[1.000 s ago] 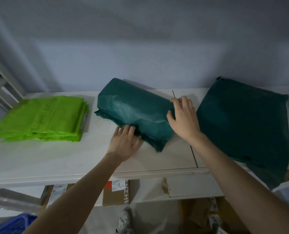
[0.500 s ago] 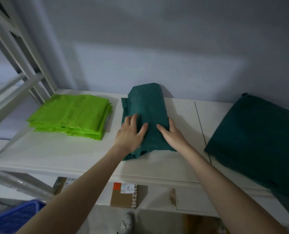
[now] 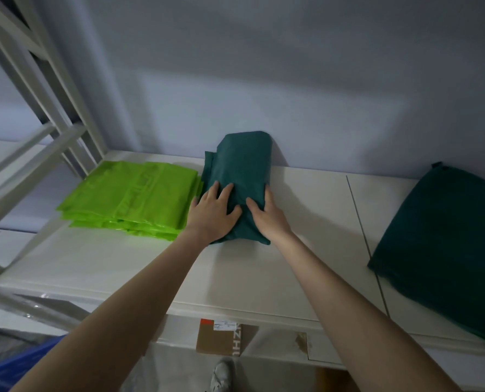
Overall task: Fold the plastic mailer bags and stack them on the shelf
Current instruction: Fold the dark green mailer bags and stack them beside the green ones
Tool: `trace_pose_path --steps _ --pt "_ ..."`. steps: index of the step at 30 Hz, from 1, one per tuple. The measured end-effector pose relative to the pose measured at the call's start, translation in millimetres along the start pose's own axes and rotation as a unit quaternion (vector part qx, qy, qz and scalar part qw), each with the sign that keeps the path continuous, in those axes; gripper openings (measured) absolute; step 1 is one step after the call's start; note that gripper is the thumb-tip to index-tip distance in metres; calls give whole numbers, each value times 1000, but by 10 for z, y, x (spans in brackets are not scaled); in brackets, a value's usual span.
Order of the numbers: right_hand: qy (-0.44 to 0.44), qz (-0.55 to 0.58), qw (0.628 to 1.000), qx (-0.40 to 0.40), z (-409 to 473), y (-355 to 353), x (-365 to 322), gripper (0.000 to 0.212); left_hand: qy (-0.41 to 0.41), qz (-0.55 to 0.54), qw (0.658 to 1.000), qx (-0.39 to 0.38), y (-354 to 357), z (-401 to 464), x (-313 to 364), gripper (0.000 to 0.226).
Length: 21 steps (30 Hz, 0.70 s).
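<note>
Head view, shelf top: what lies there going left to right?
Lime green mailer stack → left hand → folded dark green bundle → right hand → flat dark green pile.

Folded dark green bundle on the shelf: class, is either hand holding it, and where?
Both. The left hand rests flat on the folded dark green bundle near its front left; the right hand cups its front right edge.

A plain pale grey-blue wall [image 3: 264, 66] is rising behind the white flat shelf board [image 3: 306, 250], with a white metal rack frame [image 3: 37, 114] standing at its left edge.
</note>
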State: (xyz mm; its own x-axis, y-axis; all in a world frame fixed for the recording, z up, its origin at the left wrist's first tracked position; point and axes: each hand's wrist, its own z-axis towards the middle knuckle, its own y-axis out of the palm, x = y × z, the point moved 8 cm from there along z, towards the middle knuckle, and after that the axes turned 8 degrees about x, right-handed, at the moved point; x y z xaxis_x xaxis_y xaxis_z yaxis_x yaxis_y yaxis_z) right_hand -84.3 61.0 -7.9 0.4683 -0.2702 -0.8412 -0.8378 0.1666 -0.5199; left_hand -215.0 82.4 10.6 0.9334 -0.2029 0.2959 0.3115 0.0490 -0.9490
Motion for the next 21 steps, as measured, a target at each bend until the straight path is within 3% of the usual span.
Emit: trace_pose_path --steps 14,21 --pt "2 -32 999 -33 156 157 -132 75 -14 15 1000 -21 -39 167 -131 61" --pt "-6 -2 1000 -4 103 -40 -138 92 31 4 998 52 -215 126 23 58"
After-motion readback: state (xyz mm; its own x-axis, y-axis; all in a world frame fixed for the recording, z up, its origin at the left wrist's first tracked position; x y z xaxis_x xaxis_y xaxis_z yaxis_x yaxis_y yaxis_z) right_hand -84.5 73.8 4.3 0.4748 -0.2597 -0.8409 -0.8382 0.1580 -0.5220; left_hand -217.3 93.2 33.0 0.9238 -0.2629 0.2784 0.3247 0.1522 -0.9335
